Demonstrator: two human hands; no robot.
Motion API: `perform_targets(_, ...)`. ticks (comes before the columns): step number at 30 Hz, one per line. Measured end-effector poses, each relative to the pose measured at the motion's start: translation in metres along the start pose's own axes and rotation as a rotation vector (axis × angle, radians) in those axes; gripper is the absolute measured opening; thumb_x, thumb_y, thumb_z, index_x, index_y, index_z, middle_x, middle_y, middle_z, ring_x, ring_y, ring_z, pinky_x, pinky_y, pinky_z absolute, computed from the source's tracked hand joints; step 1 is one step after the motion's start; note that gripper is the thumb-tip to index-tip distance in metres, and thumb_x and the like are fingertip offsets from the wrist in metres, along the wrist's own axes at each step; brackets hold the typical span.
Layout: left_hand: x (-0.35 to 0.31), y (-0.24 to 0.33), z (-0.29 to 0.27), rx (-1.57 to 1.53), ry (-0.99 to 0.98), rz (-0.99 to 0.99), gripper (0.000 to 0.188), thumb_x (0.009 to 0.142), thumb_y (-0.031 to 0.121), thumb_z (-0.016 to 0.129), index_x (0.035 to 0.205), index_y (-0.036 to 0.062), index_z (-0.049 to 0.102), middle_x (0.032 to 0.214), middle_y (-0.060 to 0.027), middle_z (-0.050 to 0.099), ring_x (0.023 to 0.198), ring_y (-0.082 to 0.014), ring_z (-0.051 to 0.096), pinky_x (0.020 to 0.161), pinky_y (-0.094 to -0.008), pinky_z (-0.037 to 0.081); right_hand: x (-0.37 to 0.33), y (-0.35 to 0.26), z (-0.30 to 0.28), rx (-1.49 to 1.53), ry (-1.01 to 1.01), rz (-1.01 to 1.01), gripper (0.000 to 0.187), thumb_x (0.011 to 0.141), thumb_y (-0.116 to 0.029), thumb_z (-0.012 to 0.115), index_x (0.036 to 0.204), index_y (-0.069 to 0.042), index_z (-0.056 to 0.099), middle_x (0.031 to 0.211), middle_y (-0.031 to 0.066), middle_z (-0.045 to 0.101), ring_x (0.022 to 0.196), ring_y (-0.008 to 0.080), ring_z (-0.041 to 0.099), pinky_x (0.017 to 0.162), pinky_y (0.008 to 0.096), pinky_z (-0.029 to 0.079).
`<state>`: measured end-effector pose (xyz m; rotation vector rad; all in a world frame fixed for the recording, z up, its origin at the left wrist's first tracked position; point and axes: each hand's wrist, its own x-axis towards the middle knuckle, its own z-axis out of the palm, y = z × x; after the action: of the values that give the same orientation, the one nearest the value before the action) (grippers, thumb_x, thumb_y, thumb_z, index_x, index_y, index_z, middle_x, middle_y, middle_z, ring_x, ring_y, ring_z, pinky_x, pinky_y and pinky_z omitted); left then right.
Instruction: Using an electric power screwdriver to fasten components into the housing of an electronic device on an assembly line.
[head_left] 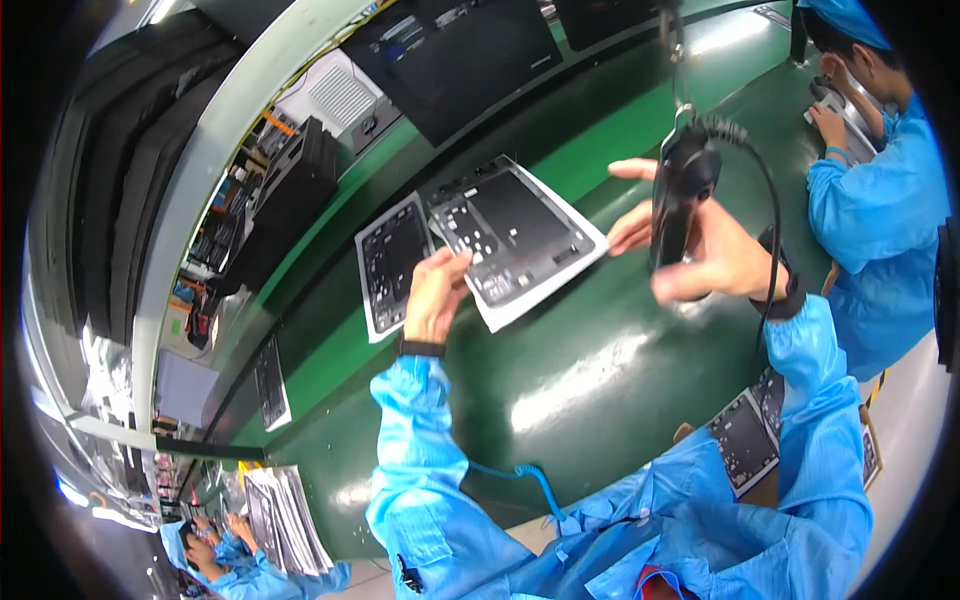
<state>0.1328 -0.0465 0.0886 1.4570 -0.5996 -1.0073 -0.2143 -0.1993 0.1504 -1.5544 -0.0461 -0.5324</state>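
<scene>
My left hand pinches the near-left edge of a flat black device panel on a white backing, tilted over the green bench. Small white and silver parts dot the panel. Its right corner reaches close to the fingertips of my right hand, whose fingers are stretched apart. A black corded hand tool, like an electric screwdriver, hangs in front of that hand and covers part of the palm. Whether the palm touches the tool I cannot tell. Just left of the held panel lies a second black panel on a white sheet.
The green bench stretches before me. A third panel lies farther left, beside a stack of sheets. Another panel is near my right elbow. A dark screen stands behind. Co-workers in blue sit at right and lower left.
</scene>
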Motion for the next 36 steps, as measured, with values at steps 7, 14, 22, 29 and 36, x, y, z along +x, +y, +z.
perform_targets(7, -0.178, -0.088, 0.035, -0.081, -0.034, -0.14, 0.018, 0.096, 0.005, 0.067, 0.114, 0.0008, 0.065, 0.106, -0.0068, 0.071, 0.089, -0.0127, 0.069, 0.084, -0.0288, 0.057, -0.014, 0.005, 0.029, -0.266, 0.603, -0.242, 0.037, 0.101, -0.016, 0.062, 0.134, -0.003, 0.051, 0.087, 0.0005, 0.056, 0.074, 0.0075, 0.053, 0.07, 0.025, 0.043)
perform_targets(14, -0.224, -0.107, 0.081, 0.562, 0.162, 0.124, 0.063, 0.078, 0.008, 0.089, 0.123, -0.0029, 0.046, 0.103, -0.011, 0.057, 0.077, -0.0121, 0.066, 0.061, -0.028, 0.057, -0.007, 0.046, -0.008, -0.243, 0.829, -0.331, 0.024, 0.101, -0.022, 0.067, 0.113, -0.003, 0.057, 0.074, -0.0007, 0.055, 0.057, 0.0057, 0.049, 0.054, 0.0229, 0.041)
perform_targets(22, -0.099, -0.084, 0.103, 0.861, -0.028, 0.694, 0.036, 0.081, 0.01, 0.077, 0.115, 0.0028, 0.068, 0.112, -0.0149, 0.062, 0.105, -0.0344, 0.057, 0.093, -0.0426, 0.046, 0.002, 0.064, -0.022, -0.155, 0.777, -0.4, 0.02, 0.105, -0.022, 0.057, 0.11, -0.002, 0.055, 0.068, 0.0016, 0.052, 0.052, 0.0086, 0.048, 0.049, 0.0247, 0.041)
perform_targets(29, -0.077, -0.105, 0.101, 0.776, 0.012, 0.701, 0.023, 0.075, 0.004, 0.08, 0.096, 0.0034, 0.072, 0.094, -0.0125, 0.063, 0.092, -0.0295, 0.057, 0.08, -0.0377, 0.048, -0.013, 0.084, -0.022, -0.128, 0.848, -0.378, 0.022, 0.105, -0.021, 0.055, 0.112, -0.001, 0.05, 0.065, 0.0035, 0.052, 0.048, 0.0099, 0.048, 0.045, 0.0256, 0.043)
perform_targets(36, -0.073, -0.1, 0.099, 0.823, -0.028, 0.701, 0.025, 0.074, 0.002, 0.08, 0.096, 0.0032, 0.07, 0.092, -0.0108, 0.062, 0.089, -0.0274, 0.055, 0.078, -0.0369, 0.045, -0.013, 0.084, -0.012, -0.091, 0.84, -0.35, 0.021, 0.105, -0.022, 0.056, 0.105, -0.002, 0.052, 0.062, 0.0027, 0.051, 0.047, 0.0085, 0.045, 0.044, 0.0244, 0.04)
